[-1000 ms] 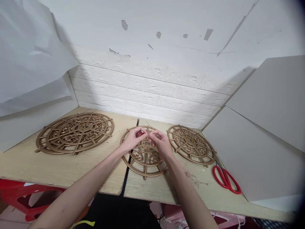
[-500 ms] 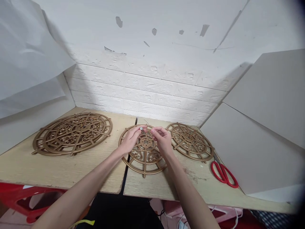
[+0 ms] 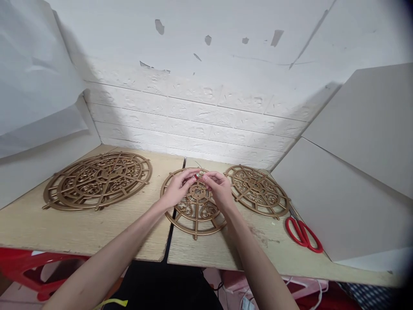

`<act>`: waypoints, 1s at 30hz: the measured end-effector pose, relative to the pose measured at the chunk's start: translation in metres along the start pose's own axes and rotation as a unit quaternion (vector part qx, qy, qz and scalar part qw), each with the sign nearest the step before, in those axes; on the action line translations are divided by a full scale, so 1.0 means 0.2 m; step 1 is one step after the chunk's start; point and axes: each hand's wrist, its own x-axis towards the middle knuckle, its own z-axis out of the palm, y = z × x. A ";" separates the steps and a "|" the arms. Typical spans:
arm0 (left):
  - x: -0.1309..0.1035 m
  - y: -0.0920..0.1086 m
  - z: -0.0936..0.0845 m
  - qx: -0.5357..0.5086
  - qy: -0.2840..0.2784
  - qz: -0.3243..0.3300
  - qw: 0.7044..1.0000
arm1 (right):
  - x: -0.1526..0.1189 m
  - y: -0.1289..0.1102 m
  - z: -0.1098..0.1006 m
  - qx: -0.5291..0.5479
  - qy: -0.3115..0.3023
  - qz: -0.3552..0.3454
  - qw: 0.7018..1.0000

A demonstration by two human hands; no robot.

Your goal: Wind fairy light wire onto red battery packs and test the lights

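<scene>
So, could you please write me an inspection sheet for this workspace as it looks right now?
Surface: two light wooden boards side by side, a dark gap between them.
Job's things: middle gold lattice disc lying flat across the gap; thin wire at the fingertips.
Clutter: stacked gold discs far left; another disc right; red scissors.
Grippers: left hand and right hand pinch something tiny above the disc's hub.
Cables: white cords below the table edge.
Surroundings: white brick-pattern wall, grey panels.
</scene>
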 end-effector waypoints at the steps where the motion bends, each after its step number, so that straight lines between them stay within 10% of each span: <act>1: 0.00 0.00 0.00 -0.015 -0.002 -0.005 1.000 | 0.00 0.00 0.00 -0.002 -0.010 0.004 1.000; 30: -0.01 0.01 0.00 -0.023 0.003 -0.012 1.000 | 0.00 0.00 0.00 -0.031 -0.011 0.004 0.999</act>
